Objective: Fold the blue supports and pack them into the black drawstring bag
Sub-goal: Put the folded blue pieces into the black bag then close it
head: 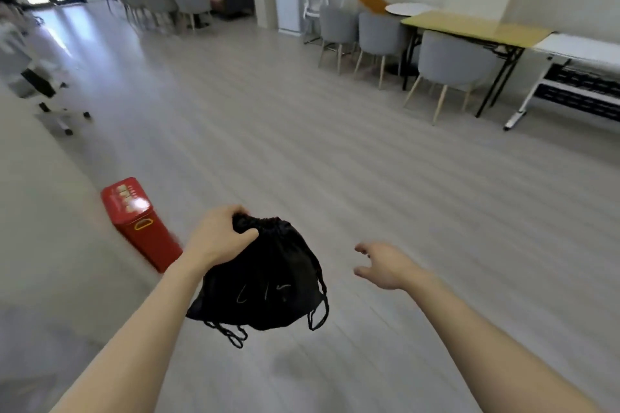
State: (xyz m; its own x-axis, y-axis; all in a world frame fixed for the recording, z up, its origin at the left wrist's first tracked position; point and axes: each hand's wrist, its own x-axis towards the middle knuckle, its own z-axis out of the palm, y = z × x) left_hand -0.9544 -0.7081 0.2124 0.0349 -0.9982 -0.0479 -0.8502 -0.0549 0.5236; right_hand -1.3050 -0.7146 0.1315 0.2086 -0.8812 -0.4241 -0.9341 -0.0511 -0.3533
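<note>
**Left grip.** The left grip (219, 238) was clenched round the gathered neck of the black drawstring bag (268, 288) and held it in the air above the floor (369, 178). Holding at the neck kept the mouth drawn together, which would have stopped any contents from spilling.

**Bag.** The body of the bag hung below the left grip, rounded and bulging. It probably carried a load, but the interior was hidden. The drawstring cords (235, 335) hung in loose loops beneath it.

**Blue supports.** None were visible anywhere in the view. Whether they lay inside the bag could not be told. If they did, the packing step was judged complete or close to it.

**Right grip.** The right grip (385, 265) was released, with its fingers spread and lightly curved, holding nothing. It was to the right of the bag and apart from it. That position suited steadying the bag or taking up the cords.

**Surroundings.** A red box (141, 221) stood on the floor to the left of the bag. Grey chairs (449, 64) stood along the far wall on the right.
</note>
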